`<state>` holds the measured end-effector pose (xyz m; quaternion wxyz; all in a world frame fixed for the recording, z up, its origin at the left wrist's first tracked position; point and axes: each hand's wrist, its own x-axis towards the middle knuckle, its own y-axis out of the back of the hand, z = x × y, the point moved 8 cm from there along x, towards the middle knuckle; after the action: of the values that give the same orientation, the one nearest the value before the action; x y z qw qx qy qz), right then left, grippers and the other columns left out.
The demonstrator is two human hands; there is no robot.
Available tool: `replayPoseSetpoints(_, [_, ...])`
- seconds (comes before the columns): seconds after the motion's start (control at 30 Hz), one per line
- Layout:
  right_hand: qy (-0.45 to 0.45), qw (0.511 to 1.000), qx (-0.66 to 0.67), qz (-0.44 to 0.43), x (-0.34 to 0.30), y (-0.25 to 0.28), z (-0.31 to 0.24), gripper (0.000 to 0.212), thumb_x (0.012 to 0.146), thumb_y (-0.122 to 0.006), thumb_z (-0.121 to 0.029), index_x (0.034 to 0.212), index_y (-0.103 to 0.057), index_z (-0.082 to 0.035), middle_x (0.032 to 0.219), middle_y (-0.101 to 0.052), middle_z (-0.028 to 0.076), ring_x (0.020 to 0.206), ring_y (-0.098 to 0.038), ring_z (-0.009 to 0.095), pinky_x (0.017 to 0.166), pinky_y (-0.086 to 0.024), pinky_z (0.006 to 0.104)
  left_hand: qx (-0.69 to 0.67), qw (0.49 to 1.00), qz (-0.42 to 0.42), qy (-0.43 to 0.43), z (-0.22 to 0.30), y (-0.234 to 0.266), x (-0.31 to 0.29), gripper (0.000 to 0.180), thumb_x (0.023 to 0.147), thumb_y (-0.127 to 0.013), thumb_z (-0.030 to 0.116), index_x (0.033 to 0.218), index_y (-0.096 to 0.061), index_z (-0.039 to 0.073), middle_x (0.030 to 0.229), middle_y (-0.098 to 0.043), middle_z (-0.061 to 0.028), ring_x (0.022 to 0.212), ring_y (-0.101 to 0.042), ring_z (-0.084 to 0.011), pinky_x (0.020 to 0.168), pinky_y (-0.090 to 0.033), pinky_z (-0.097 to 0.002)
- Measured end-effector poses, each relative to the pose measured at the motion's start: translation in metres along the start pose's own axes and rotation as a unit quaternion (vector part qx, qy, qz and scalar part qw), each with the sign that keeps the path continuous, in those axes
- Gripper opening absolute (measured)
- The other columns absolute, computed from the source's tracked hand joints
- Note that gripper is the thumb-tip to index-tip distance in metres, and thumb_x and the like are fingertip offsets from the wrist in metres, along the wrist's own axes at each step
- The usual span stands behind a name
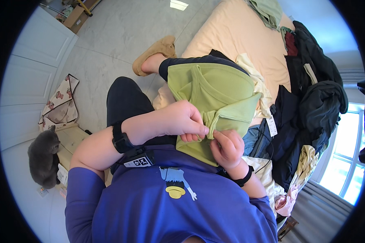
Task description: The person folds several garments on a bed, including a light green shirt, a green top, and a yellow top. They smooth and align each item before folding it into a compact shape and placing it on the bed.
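Note:
A lime-green ribbed garment (219,87) lies spread over my right thigh and lap. My left hand (186,121) pinches a bunched, folded edge of it just in front of my belly. Close beside it, my right hand (228,148) grips the same gathered bit between thumb and fingers, so the fingertips of both hands almost meet. A seam or strap line curves across the upper part of the cloth. What exactly sits between the fingertips is too small to make out.
On the right, a bed with a peach sheet (227,30) carries a heap of dark clothes (316,101) and a white tag (271,126). A grey cat (44,158) sits at the left by a patterned fabric bin (63,103). A cardboard box (75,19) stands far left.

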<state>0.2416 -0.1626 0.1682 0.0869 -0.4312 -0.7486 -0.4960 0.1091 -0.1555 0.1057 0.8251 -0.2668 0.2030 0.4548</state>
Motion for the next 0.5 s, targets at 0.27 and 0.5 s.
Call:
replayPoseSetpoints(0.27, [0.032, 0.999, -0.026, -0.011, 0.0017, -0.0030, -0.0036, 0.036, 0.057, -0.069, 0.009, 0.092, -0.061, 0.002, 0.071, -0.058, 0.010, 0.056, -0.053, 0.025, 0.050, -0.042, 0.0328, -0.005, 1.000, -0.019, 0.005, -0.0058, -0.0082, 0.0047, 0.024, 0.082, -0.071, 0.023, 0.079, -0.068, -0.001, 0.071, -0.066, -0.0060, 0.059, -0.060, -0.0094, 0.057, -0.050, -0.0220])
replayPoseSetpoints(0.5, [0.032, 0.999, -0.030, -0.005, 0.0030, -0.0042, -0.0040, 0.035, 0.056, -0.068, 0.009, 0.090, -0.062, 0.002, 0.069, -0.056, 0.010, 0.054, -0.052, 0.025, 0.049, -0.041, 0.0324, 0.012, 1.000, -0.016, 0.013, -0.0078, -0.0046, 0.0051, 0.018, 0.081, -0.067, 0.016, 0.079, -0.068, -0.002, 0.070, -0.066, -0.0073, 0.059, -0.061, -0.0103, 0.057, -0.050, -0.0227])
